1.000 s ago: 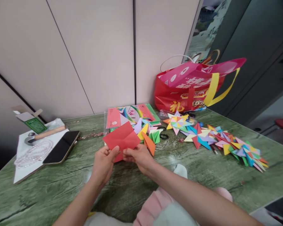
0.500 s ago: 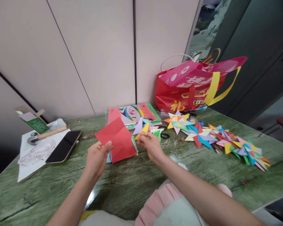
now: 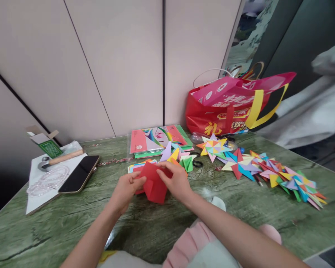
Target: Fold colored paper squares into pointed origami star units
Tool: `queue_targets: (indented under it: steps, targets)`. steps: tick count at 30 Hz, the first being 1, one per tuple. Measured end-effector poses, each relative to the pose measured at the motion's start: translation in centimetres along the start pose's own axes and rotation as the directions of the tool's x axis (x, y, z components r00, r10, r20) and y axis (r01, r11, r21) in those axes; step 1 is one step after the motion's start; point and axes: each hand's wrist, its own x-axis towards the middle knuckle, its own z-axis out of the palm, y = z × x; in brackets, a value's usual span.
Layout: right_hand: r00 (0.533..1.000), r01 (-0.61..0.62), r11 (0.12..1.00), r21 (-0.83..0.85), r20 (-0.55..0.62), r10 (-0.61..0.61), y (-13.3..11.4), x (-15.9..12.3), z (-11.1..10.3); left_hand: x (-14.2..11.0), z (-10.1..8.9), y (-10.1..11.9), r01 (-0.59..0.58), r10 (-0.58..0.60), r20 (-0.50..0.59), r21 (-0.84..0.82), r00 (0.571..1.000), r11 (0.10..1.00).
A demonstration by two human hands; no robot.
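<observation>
A red sheet of origami paper is held up between my hands, its edges bent inward. My left hand pinches its left side. My right hand grips its upper right, fingers curled over the edge. Just behind the sheet lies a stack of coloured paper, partly covered by it. Beyond my right hand are folded paper pieces in purple, yellow and green, with black scissor handles next to them.
A packet of coloured paper lies at the back. Folded paper stars spread to the right, before a red bag. At left are a phone, a hammer, beads and a small box. A blurred person stands at right.
The red sheet has gone from flat to bent. My right hand has moved left and taken hold of it. A person in light clothing has come into view at the right.
</observation>
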Motion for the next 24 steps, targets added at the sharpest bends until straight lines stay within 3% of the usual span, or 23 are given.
queue_targets:
  steps: [4,7,12,17,24]
  targets:
    - [0.998,-0.054,0.994,0.096,0.027,0.052,0.14,0.08,0.15,0.24,-0.33,-0.12,-0.027,0.029,-0.15,0.015,0.988,1.0]
    - [0.995,-0.082,0.982,0.167,0.068,0.071,0.07,0.06,0.25,0.22,-0.29,-0.17,-0.034,0.041,-0.202,0.037,0.979,0.999]
    - [0.991,-0.113,0.966,0.231,0.091,0.095,0.35,0.16,0.42,0.13,-0.03,-0.29,-0.058,0.07,-0.185,0.071,0.98,0.996]
    - [0.981,-0.11,0.977,0.183,0.176,0.077,0.56,0.15,0.55,0.11,-0.12,-0.22,-0.092,0.123,-0.196,0.161,0.973,0.983]
    - [0.944,0.013,0.997,0.071,0.327,-0.036,0.22,-0.14,0.38,0.06,-0.47,-0.17,-0.134,0.215,-0.201,0.354,0.956,0.926]
